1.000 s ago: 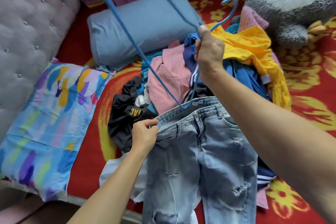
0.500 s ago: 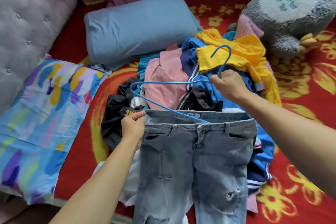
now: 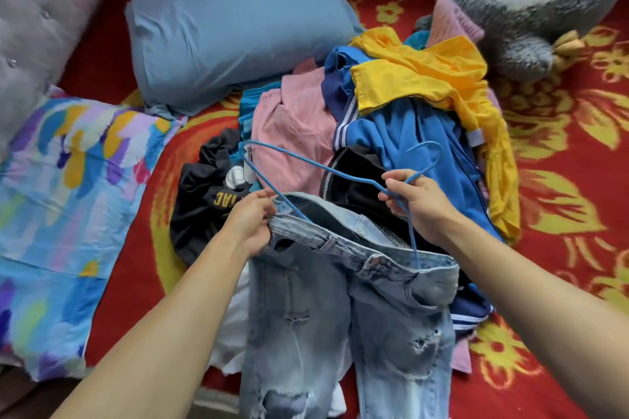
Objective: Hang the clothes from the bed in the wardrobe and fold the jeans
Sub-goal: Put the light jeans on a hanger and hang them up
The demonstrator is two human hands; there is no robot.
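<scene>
Pale ripped jeans [image 3: 343, 316] lie on top of the clothes pile on the bed, legs toward me. My left hand [image 3: 250, 221] pinches the left end of their waistband. My right hand [image 3: 418, 202] grips a thin blue wire hanger [image 3: 306, 163] near its neck. The hanger's lower wires dip inside the open waistband. Behind the jeans lie a pink shirt [image 3: 292, 136], a blue jacket with white stripes [image 3: 401, 136], a yellow garment [image 3: 425, 78] and a black printed top [image 3: 204, 201].
A grey-blue pillow [image 3: 231, 27] and a multicoloured pillow [image 3: 58, 201] lie to the left by the tufted headboard [image 3: 37, 20]. A big grey plush toy [image 3: 531, 0] sits at the back right. The red flowered bedspread [image 3: 561, 180] shows on the right.
My right hand has lowered the hanger from high above the pile down to the jeans. The hanger now reaches into the waistband, which my left hand has pulled open.
</scene>
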